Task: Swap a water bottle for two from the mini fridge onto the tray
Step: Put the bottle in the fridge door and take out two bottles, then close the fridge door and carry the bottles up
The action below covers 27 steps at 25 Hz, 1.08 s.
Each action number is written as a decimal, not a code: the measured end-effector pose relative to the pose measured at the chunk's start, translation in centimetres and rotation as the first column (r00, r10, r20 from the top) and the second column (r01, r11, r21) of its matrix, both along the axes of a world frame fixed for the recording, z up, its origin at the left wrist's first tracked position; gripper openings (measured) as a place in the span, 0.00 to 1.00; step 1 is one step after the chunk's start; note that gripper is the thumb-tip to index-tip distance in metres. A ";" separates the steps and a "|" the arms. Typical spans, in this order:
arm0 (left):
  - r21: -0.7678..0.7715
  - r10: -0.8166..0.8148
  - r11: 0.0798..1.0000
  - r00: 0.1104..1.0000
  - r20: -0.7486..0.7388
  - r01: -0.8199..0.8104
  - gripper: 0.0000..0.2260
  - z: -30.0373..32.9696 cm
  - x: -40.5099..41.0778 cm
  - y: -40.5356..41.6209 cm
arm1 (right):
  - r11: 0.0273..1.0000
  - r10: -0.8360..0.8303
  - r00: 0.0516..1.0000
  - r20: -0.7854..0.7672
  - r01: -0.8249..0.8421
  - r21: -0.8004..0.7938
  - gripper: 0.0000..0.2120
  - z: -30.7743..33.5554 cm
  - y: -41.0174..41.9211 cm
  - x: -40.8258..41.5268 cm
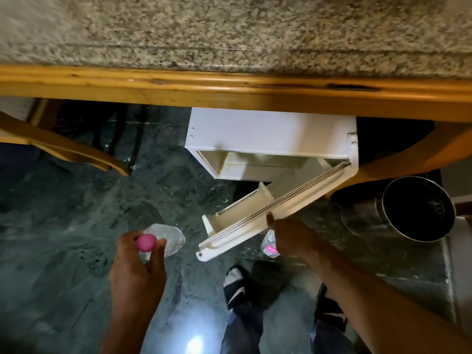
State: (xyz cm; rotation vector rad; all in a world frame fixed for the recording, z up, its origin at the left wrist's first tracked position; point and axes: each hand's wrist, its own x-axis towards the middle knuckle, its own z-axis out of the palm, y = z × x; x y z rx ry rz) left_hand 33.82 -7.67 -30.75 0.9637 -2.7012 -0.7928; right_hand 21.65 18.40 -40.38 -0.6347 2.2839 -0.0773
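Under the granite-topped bench with its wooden edge, the white mini fridge stands on the dark floor, its door swung partly out toward the person. Left hand: its grip is clenched around the neck of a clear water bottle with a pink cap, held upright-ish out over the floor, to the left of the door's free edge. Right hand: the thumb rests on the door's top edge and the palm lies against its outer face; a second bottle shows just beneath that hand, and the grip seems to be grasping it, though the fingers are hidden. A steel bin stands to the right, well apart from the bottles. No tray is in view; it may be up on the bench, out of frame.

Judging by two bottles in hand and the door ajar, the step in hand looks like shutting the fridge after taking them out. The next move calls for pushing the door home with the loaded right hand without letting its bottle slip, then rising clear of the wooden edge and carrying both bottles up to the tray
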 end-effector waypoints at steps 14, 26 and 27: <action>0.175 -0.217 0.958 0.974 -0.073 0.226 0.13 -4.4 -9.8 -0.9 | 0.958 -0.278 0.953 -0.118 0.284 0.038 0.39 -2.6 -7.4 -8.8; 0.186 -0.332 0.923 0.941 -0.063 0.338 0.13 -5.0 -14.9 0.5 | 0.933 -0.358 0.924 -0.132 0.361 0.001 0.44 -3.2 -7.4 -10.7; 0.176 -0.344 0.921 0.937 -0.055 0.348 0.13 -4.8 -15.1 0.8 | 0.935 -0.351 0.931 -0.103 0.354 0.011 0.44 -3.1 -7.3 -10.9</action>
